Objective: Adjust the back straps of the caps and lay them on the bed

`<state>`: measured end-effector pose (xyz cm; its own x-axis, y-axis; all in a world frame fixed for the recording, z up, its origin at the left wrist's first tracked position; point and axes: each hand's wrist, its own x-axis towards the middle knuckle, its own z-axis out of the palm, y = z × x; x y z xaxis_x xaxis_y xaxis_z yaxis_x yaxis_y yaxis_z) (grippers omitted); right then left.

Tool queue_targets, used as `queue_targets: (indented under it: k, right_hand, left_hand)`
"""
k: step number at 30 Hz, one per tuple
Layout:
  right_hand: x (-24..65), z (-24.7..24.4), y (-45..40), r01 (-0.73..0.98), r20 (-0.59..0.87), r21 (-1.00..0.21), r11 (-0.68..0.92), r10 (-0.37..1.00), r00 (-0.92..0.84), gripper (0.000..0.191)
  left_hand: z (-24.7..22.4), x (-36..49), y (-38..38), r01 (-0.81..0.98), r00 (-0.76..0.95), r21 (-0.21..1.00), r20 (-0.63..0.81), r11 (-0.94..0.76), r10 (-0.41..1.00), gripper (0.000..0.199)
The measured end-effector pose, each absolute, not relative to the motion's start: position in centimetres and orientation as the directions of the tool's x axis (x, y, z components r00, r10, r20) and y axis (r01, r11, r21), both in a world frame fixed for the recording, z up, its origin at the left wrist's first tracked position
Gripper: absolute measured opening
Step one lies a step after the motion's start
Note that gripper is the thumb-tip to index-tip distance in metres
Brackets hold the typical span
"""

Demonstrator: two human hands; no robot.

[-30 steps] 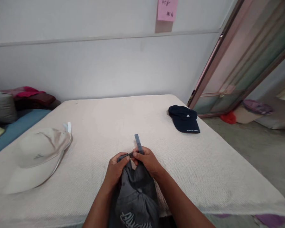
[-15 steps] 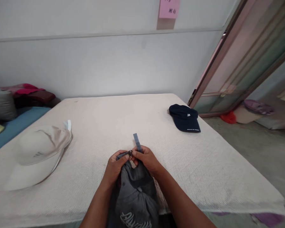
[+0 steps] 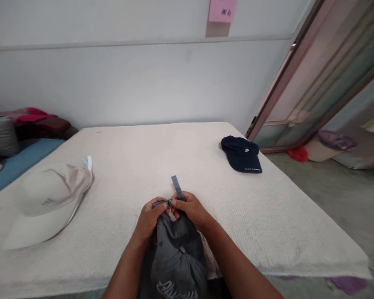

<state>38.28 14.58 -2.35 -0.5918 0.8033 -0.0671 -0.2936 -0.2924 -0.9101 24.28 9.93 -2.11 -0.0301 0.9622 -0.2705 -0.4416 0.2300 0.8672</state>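
Observation:
A dark grey baseball cap (image 3: pixel 180 253) with white lettering hangs between my hands at the near edge of the table, its back strap end toward the wall. My left hand (image 3: pixel 151 216) pinches the cap's rim by the small metal buckle (image 3: pixel 169 203). Thumb and fingers of my right hand (image 3: pixel 190 207) grip the grey strap (image 3: pixel 177 187), whose free end sticks up past the knuckles. The two hands nearly touch at the buckle. How far the strap runs through the buckle is hidden by the fingers.
A beige cap (image 3: pixel 50 199) lies on the left of the white-covered table (image 3: pixel 137 158). Toward the back right rests a navy cap (image 3: pixel 241 153). Behind stands a white wall with a pink note (image 3: pixel 222 10); a sliding door (image 3: pixel 286 83) is at right.
The right hand and the strap's free end have shifted slightly left, closer to the buckle. Both hands keep their hold on the cap. The other caps have not moved.

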Motion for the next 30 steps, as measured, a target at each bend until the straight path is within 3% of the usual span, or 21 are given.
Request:
queue_targets:
  k: [8, 16, 23, 30]
  right_hand:
    - [38.6, -2.3, 15.1, -0.321, -0.056, -0.921, -0.220, 0.890, -0.452, 0.032]
    - [38.8, -2.0, 15.4, -0.240, -0.029, -0.963, -0.122, 0.933, -0.359, 0.036]
    - [39.2, -2.1, 15.8, -0.320, -0.029, -0.933, -0.168, 0.917, -0.398, 0.021]
    - [38.9, -1.4, 15.1, -0.244, -0.074, -0.937, -0.249, 0.827, -0.558, 0.028]
  left_hand:
    - [-1.3, 23.8, 9.8, -0.486, -0.037, 0.839, -0.299, 0.244, 0.954, 0.016]
    - [-1.8, 23.8, 9.8, -0.540, -0.004, 0.812, -0.264, 0.220, 0.965, 0.013]
    - [-2.0, 23.6, 9.7, -0.537, -0.032, 0.818, -0.262, 0.205, 0.964, 0.013]
    - [-1.7, 23.7, 9.8, -0.507, -0.001, 0.831, -0.267, 0.230, 0.964, 0.012]
